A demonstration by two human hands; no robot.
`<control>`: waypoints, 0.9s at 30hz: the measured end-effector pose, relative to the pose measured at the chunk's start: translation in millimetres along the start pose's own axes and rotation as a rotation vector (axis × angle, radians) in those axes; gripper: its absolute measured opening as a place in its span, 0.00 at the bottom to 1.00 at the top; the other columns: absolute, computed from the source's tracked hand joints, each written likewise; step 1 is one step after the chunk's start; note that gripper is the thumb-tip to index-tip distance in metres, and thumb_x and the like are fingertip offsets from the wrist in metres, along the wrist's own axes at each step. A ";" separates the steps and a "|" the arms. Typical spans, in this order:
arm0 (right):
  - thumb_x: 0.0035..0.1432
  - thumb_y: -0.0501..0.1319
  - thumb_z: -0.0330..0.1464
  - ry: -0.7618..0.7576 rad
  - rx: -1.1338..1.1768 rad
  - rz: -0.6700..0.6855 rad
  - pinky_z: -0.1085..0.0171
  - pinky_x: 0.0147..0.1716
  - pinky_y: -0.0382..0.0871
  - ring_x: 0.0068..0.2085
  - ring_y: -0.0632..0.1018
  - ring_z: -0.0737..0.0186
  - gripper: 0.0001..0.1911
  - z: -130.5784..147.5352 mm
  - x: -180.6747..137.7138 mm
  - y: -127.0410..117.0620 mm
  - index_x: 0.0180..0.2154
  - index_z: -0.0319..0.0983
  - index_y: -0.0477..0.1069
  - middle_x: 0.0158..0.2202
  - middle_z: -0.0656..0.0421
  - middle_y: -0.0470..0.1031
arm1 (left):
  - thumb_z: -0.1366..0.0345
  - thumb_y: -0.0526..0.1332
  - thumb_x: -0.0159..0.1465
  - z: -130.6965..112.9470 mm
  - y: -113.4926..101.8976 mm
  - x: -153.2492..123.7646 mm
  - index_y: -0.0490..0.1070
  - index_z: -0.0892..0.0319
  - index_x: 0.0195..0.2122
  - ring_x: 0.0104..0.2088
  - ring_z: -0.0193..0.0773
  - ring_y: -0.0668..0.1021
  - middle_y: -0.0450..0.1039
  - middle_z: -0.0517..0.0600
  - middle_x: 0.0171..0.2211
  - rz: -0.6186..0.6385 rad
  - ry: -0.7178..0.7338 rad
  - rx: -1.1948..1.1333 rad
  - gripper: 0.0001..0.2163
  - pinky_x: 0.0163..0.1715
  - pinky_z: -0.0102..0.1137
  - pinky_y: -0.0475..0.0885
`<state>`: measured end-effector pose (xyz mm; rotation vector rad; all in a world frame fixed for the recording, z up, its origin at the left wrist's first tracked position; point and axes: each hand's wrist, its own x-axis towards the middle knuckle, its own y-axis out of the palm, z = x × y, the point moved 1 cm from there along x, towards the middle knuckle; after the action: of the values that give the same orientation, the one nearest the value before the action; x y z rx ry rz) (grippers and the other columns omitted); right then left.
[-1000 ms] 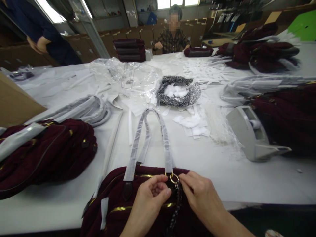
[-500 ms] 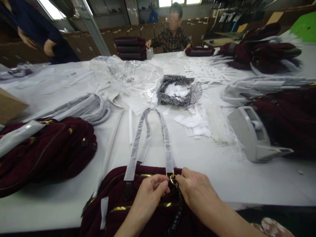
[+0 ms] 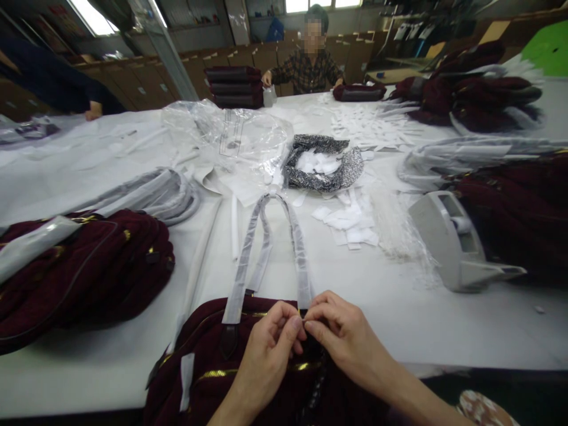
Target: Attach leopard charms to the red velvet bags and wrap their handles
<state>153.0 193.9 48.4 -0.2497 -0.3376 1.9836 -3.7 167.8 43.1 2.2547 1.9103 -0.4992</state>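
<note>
A dark maroon handbag (image 3: 208, 346) with gold zippers lies at the table's near edge. Its handle (image 3: 242, 269), wrapped in whitish film, stands up in a loop. My left hand (image 3: 273, 346) is closed in a pinch over the bag's top, by the right foot of the handle. Close against it, my right hand (image 3: 344, 334) pinches with thumb and fingertips at the same spot. What the fingertips hold is hidden; only a bit of gold metal shows there. A dark braided strap (image 3: 316, 390) hangs below them over the bag's front.
Maroon bags lie in a pile (image 3: 89, 272) at left and another (image 3: 523, 207) at right. A grey tape dispenser (image 3: 461, 248) stands at right. Beyond are a black-and-white fabric tray (image 3: 326, 180) of white pieces and clear plastic (image 3: 261, 130). A person (image 3: 310, 68) sits opposite.
My right hand has shifted slightly left and turned into a fingertip pinch against my left hand, covering the gold ring. At the far left, a person in dark blue has lowered a hand to the table.
</note>
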 end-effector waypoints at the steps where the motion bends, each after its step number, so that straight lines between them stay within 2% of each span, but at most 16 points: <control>1: 0.59 0.56 0.27 0.026 0.051 0.003 0.70 0.33 0.64 0.33 0.72 0.68 0.08 -1.0 -0.5 0.4 0.29 0.38 0.72 0.31 0.61 0.70 | 0.56 0.50 0.64 0.6 -0.4 -0.2 0.63 0.58 0.31 0.24 0.31 0.69 0.66 0.45 0.26 0.003 -0.007 -0.013 0.11 0.25 0.27 0.63; 4: 0.60 0.55 0.30 0.123 0.149 -0.021 0.70 0.31 0.65 0.31 0.72 0.67 0.08 -6.2 -2.8 0.4 0.32 0.38 0.73 0.29 0.62 0.73 | 0.56 0.48 0.65 6.0 -3.3 1.8 0.65 0.58 0.31 0.28 0.34 0.71 0.68 0.46 0.27 -0.124 0.011 0.128 0.13 0.30 0.29 0.65; 6: 0.60 0.55 0.30 0.134 0.141 -0.062 0.69 0.32 0.66 0.32 0.73 0.66 0.09 -9.7 -3.9 -0.2 0.35 0.39 0.74 0.30 0.61 0.74 | 0.56 0.52 0.63 10.5 -4.8 4.4 0.67 0.58 0.35 0.33 0.37 0.72 0.70 0.48 0.31 -0.217 0.025 0.310 0.11 0.35 0.32 0.65; 8: 0.61 0.54 0.30 0.095 0.099 -0.082 0.68 0.34 0.66 0.33 0.73 0.65 0.10 -12.3 -4.1 -0.2 0.37 0.39 0.75 0.32 0.60 0.74 | 0.59 0.57 0.59 13.4 -4.2 7.2 0.68 0.56 0.40 0.36 0.40 0.71 0.71 0.49 0.35 -0.198 0.041 0.465 0.10 0.38 0.34 0.64; 11: 0.60 0.55 0.30 0.091 0.061 -0.103 0.68 0.34 0.67 0.32 0.74 0.65 0.11 -13.8 -3.2 0.4 0.42 0.40 0.74 0.32 0.60 0.74 | 0.63 0.60 0.56 12.9 -1.2 10.9 0.71 0.55 0.36 0.38 0.43 0.71 0.71 0.48 0.34 -0.124 0.081 0.566 0.07 0.39 0.36 0.63; 13: 0.58 0.56 0.30 0.150 0.072 -0.133 0.69 0.31 0.67 0.29 0.73 0.66 0.11 -12.7 -2.2 -0.1 0.43 0.40 0.72 0.30 0.61 0.75 | 0.65 0.60 0.56 10.7 0.5 12.8 0.71 0.55 0.33 0.38 0.42 0.71 0.70 0.48 0.33 -0.128 0.089 0.540 0.05 0.39 0.35 0.63; 16: 0.57 0.56 0.30 0.178 0.049 -0.127 0.70 0.27 0.65 0.27 0.73 0.67 0.07 -7.6 -0.3 -2.2 0.35 0.39 0.73 0.26 0.62 0.74 | 0.66 0.60 0.55 7.9 2.4 14.6 0.70 0.56 0.32 0.37 0.40 0.72 0.71 0.47 0.32 -0.143 0.064 0.440 0.04 0.39 0.33 0.63; 18: 0.57 0.56 0.29 0.103 -0.061 -0.137 0.70 0.28 0.64 0.28 0.72 0.67 0.08 -3.4 1.0 -3.8 0.30 0.39 0.73 0.26 0.61 0.72 | 0.66 0.59 0.54 7.1 3.2 15.2 0.69 0.57 0.30 0.35 0.39 0.72 0.71 0.46 0.30 -0.141 0.049 0.391 0.03 0.37 0.31 0.64; 22: 0.55 0.55 0.25 -0.018 -0.414 -0.148 0.68 0.28 0.62 0.27 0.71 0.66 0.09 1.5 1.7 -3.9 0.28 0.38 0.73 0.26 0.59 0.68 | 0.68 0.59 0.53 7.1 3.2 15.3 0.69 0.57 0.28 0.33 0.36 0.72 0.70 0.45 0.28 -0.142 0.057 0.341 0.02 0.34 0.29 0.64; 27: 0.53 0.56 0.24 0.048 -0.795 0.005 0.66 0.24 0.56 0.24 0.71 0.65 0.10 7.5 4.6 -0.1 0.23 0.39 0.71 0.24 0.60 0.68 | 0.69 0.58 0.54 9.9 1.2 14.2 0.72 0.57 0.32 0.33 0.36 0.72 0.72 0.46 0.29 -0.142 0.083 0.330 0.06 0.35 0.29 0.66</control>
<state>148.8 197.1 55.4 -0.7933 -1.0868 1.7560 -2.1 177.7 28.9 2.3734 2.1808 -0.8065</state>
